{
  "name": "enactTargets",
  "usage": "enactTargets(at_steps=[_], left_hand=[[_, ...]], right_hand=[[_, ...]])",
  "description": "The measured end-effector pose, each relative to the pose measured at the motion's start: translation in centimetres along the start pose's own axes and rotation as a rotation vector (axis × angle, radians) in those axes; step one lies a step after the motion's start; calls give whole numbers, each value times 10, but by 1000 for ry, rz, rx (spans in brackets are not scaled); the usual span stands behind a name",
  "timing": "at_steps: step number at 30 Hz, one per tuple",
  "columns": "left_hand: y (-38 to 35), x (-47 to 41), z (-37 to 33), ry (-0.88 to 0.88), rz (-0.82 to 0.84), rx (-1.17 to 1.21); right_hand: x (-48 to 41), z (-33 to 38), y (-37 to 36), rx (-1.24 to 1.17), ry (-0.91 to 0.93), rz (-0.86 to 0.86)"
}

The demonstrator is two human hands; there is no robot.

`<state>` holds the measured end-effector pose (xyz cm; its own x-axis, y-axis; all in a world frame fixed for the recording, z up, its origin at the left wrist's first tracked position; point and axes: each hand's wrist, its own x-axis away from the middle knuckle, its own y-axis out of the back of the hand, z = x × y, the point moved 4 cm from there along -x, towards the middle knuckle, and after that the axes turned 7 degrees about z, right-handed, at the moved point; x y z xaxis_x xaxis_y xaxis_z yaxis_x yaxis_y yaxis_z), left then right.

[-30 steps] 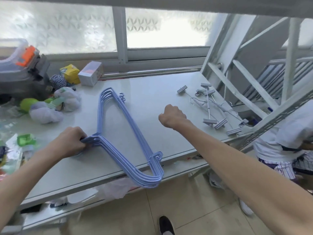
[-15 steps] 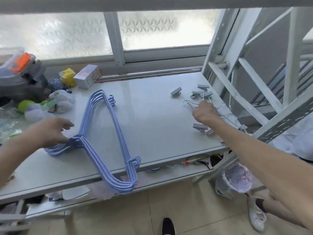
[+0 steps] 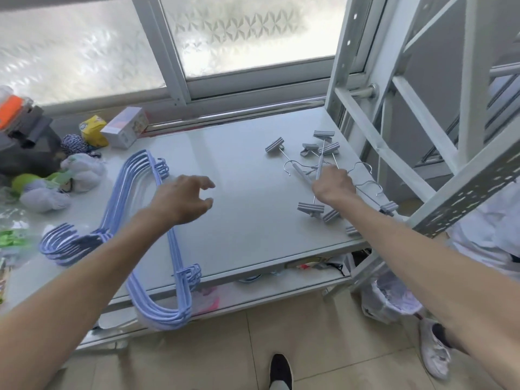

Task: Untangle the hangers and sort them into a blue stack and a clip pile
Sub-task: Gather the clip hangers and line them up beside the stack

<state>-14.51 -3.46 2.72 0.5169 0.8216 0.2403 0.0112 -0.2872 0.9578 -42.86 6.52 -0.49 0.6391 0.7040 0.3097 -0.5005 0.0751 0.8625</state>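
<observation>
A stack of blue hangers (image 3: 135, 192) lies on the left part of the white table (image 3: 247, 215), its lower end sticking out over the front edge. Several grey clip hangers (image 3: 318, 161) with metal hooks lie in a loose pile at the table's right side. My right hand (image 3: 333, 185) is on that pile, fingers curled round the bar of a clip hanger. My left hand (image 3: 183, 202) hovers above the table's middle, just right of the blue stack, with fingers spread and slightly bent, holding nothing.
Clutter fills the table's left end: a white box (image 3: 123, 126), a yellow packet (image 3: 92, 130), string and cloth bundles (image 3: 81, 171). A white metal frame (image 3: 422, 114) rises close on the right. A lined bin (image 3: 391, 299) and a person's shoe (image 3: 434, 353) are below.
My left hand let go of the blue stack and moved right over the table's middle. My right hand reached from the table's middle to the clip hangers and closed on one.
</observation>
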Motion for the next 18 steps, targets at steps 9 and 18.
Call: enactTargets(at_steps=[9,18], left_hand=[[-38,-34,-80,-63,129,-6],[-53,-48,-106,-72,135,318]], right_hand=[[-10,-12,-14,-34,14,12],[-14,-16,-26,-171,61,-32]])
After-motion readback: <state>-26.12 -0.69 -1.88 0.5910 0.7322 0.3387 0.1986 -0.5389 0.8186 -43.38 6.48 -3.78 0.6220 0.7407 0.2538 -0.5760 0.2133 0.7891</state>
